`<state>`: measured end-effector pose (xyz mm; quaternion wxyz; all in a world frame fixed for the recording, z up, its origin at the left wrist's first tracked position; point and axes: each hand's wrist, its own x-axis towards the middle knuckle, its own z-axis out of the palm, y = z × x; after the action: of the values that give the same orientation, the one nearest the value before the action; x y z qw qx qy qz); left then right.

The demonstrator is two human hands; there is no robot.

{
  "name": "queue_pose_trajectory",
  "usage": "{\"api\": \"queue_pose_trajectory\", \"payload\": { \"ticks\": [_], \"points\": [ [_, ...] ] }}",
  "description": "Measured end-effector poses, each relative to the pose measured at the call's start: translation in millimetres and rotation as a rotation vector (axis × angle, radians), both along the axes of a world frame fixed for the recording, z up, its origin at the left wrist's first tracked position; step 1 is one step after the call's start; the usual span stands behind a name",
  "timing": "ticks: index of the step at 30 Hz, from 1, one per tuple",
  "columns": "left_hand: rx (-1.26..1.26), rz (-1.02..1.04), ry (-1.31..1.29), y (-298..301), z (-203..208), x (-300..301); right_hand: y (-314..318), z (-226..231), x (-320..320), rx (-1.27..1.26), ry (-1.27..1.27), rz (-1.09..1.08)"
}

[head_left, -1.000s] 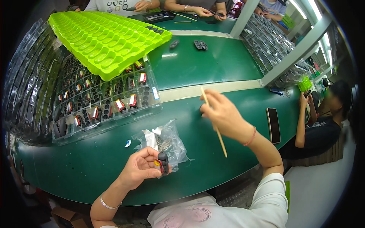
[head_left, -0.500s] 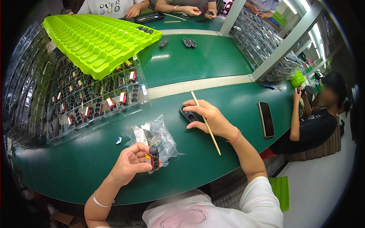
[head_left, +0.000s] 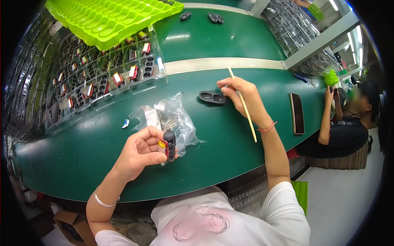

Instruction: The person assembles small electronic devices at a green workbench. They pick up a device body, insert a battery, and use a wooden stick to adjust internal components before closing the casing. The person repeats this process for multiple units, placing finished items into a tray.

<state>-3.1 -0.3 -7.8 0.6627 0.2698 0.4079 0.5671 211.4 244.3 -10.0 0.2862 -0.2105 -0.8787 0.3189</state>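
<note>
My left hand [head_left: 141, 153] grips a small black plastic part [head_left: 169, 143] with a red-and-yellow piece on its side, held upright over the green table. A thin wooden stick [head_left: 249, 117] slants across my right hand [head_left: 242, 93], held between the fingers and the palm side. Just left of those fingertips, and apart from them, lies a black oval shell [head_left: 211, 97] with two hollows. Behind my left hand is a clear plastic bag [head_left: 186, 131] holding thin metal pins [head_left: 168, 123].
Clear trays [head_left: 123, 88] of black parts stand at the left, under a bright green moulded tray [head_left: 106, 24]. A phone [head_left: 297, 112] lies at the right. Small black shells [head_left: 215, 17] sit beyond the pale divider [head_left: 221, 63]. Another person [head_left: 344, 127] works at the right.
My right hand has let go of the black oval shell and drawn away to the right, keeping the stick. The shell now lies turned sideways. My view has tilted lower.
</note>
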Motion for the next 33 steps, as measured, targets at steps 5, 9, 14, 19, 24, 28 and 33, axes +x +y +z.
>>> {"api": "queue_pose_trajectory", "payload": {
  "ticks": [5, 9, 14, 19, 24, 28, 33],
  "points": [
    [0.012, -0.033, -0.017, -1.3, -0.6, -2.4, 0.4, -3.5, 6.9, -0.236, -0.035, 0.038],
    [0.005, -0.027, -0.027, 0.4, 0.3, -1.4, -6.4, 5.9, 3.1, -0.297, -0.006, 0.022],
    [-0.006, -0.025, -0.022, -0.5, 0.1, -1.1, -10.7, 12.8, 2.5, 0.114, -0.11, 0.01],
    [-0.005, -0.026, -0.012, -0.5, 0.7, 0.1, -35.6, 5.9, -12.2, 0.45, -0.203, -0.079],
    [-0.006, -0.028, -0.027, -1.3, -1.7, 0.1, -33.8, -4.8, -13.2, 0.504, -0.165, -0.102],
    [0.009, -0.013, -0.012, -1.1, 3.9, 1.1, -32.0, -6.0, -15.6, 0.401, -0.108, -0.086],
    [0.098, 0.18, 0.144, -4.0, 9.6, 5.1, -39.4, 4.3, -18.1, 0.232, 0.069, -0.005]
  ]
}}
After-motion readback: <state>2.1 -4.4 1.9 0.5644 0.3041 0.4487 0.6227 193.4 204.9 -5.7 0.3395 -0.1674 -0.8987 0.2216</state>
